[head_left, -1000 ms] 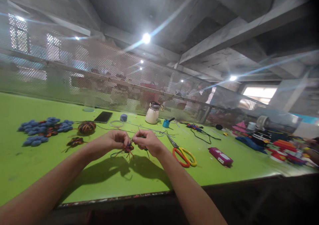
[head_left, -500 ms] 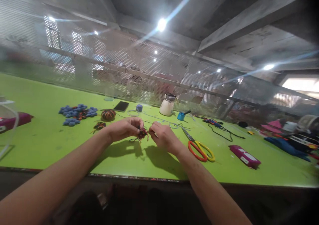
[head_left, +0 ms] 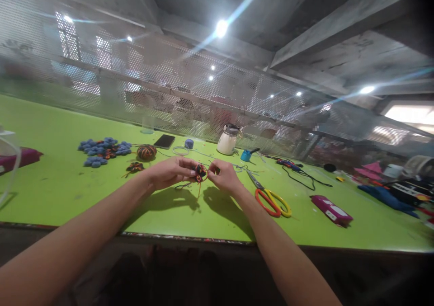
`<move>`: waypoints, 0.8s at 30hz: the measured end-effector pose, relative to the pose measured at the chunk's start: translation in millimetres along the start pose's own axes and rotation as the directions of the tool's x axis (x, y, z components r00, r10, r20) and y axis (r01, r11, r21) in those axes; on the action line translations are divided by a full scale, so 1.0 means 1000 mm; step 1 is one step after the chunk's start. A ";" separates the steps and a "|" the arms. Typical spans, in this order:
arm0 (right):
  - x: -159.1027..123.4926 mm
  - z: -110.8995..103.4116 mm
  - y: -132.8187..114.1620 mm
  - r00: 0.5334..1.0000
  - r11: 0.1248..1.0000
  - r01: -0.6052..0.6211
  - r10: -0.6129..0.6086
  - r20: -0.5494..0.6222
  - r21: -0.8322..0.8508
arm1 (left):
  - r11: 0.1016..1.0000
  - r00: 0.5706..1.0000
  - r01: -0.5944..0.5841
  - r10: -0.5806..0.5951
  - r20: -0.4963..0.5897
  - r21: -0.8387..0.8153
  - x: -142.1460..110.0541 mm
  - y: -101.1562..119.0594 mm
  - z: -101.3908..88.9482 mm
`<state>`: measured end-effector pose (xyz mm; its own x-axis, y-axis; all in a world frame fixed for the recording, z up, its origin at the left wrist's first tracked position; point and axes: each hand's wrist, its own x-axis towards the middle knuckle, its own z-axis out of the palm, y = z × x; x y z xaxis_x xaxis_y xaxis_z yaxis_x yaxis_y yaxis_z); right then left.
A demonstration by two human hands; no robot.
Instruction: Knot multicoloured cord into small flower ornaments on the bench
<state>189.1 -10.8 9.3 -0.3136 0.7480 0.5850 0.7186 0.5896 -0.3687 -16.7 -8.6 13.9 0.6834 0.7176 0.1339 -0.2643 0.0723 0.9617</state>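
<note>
Both my hands meet above the green table (head_left: 61, 193), pinching a small yarn piece (head_left: 200, 172) in orange, black and red between them. My left hand (head_left: 169, 172) grips its left side with closed fingers. On the right side, my right hand (head_left: 224, 176) pinches it too. Loose orange strands hang down from the piece toward the table. A ball of orange and black yarn (head_left: 146, 152) lies to the left, behind my left hand.
Scissors with orange and yellow handles (head_left: 271, 200) lie right of my right hand. A pile of blue yarn flowers (head_left: 101, 151), a phone (head_left: 164, 141), a white jar (head_left: 228, 143) and a magenta box (head_left: 331, 209) rest on the table. A perforated metal screen (head_left: 135, 93) runs along the back.
My hands have lifted the yarn piece slightly and turned it; its strands now hang down. The camera has swung left since a second ago and barely moved since.
</note>
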 end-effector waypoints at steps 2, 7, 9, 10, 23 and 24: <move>0.000 -0.001 0.004 0.996 0.999 -0.041 0.038 0.080 0.031 | 1.000 0.997 -0.010 0.009 -0.073 -0.014 0.002 -0.002 -0.001; 0.000 0.000 0.007 0.980 0.993 -0.106 0.095 0.173 0.056 | 0.998 0.978 -0.013 -0.001 -0.209 -0.068 0.005 -0.004 0.000; 0.001 0.001 0.008 0.975 0.989 -0.131 0.116 0.192 0.069 | 0.997 0.976 0.005 -0.022 -0.218 -0.078 0.004 -0.002 0.003; 0.001 0.000 0.009 0.972 0.988 -0.142 0.126 0.198 0.069 | 0.997 0.976 0.014 -0.030 -0.216 -0.077 0.003 -0.001 0.005; -0.001 -0.008 -0.015 0.978 0.838 -0.208 0.184 0.098 0.504 | 0.957 0.958 0.041 0.043 -0.282 0.287 0.006 -0.002 0.018; -0.002 -0.006 -0.015 0.978 0.844 -0.210 0.180 0.110 0.493 | 0.952 0.959 0.044 0.045 -0.281 0.303 0.006 -0.002 0.018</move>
<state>182.4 -22.9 18.3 -0.2455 0.8706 0.4264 0.3669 0.4906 -0.7904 0.5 -16.8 16.8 0.4519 0.8859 0.1049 -0.0159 -0.1096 0.9939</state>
